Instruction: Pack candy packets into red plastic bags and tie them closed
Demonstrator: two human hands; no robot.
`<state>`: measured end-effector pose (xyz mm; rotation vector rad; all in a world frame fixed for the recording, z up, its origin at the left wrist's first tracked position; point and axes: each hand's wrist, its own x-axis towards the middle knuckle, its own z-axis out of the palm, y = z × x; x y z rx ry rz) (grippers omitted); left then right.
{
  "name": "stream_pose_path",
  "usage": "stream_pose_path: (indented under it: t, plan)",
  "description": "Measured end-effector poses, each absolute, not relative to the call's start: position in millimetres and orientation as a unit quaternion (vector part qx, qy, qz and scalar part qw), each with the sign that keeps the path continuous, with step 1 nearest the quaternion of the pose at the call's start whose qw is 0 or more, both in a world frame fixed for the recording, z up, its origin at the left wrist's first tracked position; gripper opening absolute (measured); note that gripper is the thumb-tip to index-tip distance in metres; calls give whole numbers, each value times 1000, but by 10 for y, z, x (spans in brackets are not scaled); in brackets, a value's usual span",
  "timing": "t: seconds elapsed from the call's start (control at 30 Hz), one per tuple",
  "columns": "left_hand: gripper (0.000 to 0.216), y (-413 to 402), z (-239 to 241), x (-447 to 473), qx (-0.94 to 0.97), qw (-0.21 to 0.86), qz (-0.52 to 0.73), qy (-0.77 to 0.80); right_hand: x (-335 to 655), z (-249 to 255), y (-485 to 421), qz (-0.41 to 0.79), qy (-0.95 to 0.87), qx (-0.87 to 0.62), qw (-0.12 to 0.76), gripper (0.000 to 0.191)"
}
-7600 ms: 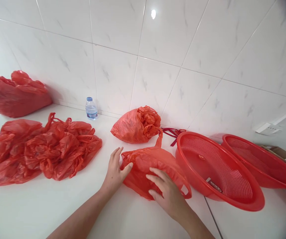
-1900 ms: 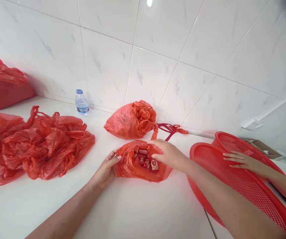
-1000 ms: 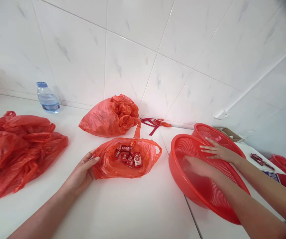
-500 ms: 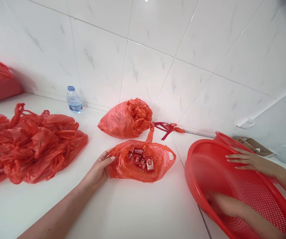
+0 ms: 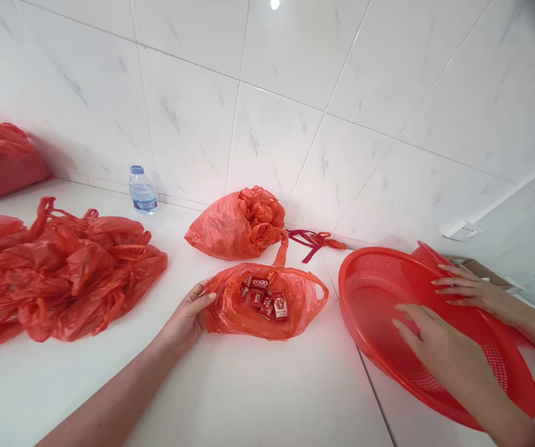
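Note:
My left hand [image 5: 192,316] pinches the left edge of a thin red plastic bag [image 5: 302,307] lying on the white table, its mouth spread open. Inside the bag rest several small red-wrapped packets [image 5: 260,282], one with a white label [image 5: 280,305]. My right hand [image 5: 439,347] is over the inside of a red plastic basket [image 5: 365,329] with mesh walls. Its thumb and fingers are apart, and I see nothing between them. Another person's hand [image 5: 476,292] rests at the basket's far right rim, fingers spread.
A heap of red bags [image 5: 72,273] lies on the left, with a larger red bundle [image 5: 2,161] behind. A water bottle [image 5: 143,191] stands by the tiled wall. A stuffed red bag [image 5: 223,226] and dark red ties [image 5: 311,239] lie behind the open bag. A cardboard box [image 5: 476,268] stands far right.
My right hand has lifted from down inside the basket, its fingers now showing. The basket has tipped and shifted slightly left. My left hand keeps its hold on the bag.

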<state>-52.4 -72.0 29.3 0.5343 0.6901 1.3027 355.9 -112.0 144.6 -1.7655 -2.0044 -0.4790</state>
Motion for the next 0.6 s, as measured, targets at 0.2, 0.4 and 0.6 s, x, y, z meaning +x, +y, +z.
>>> stream_pose_path:
  t: [0.2, 0.4, 0.6]
  plan:
    - [54, -717, 285, -529, 237, 711, 586, 309, 2735, 1216, -1157, -169, -798, -554, 168, 34]
    - [52, -730, 326, -571, 263, 709, 587, 290, 2362, 1028, -747, -167, -812, -545, 124, 30]
    - [51, -729, 358, -590, 263, 710, 587, 286, 2271, 1107, -601, -146, -808, -557, 125, 35]
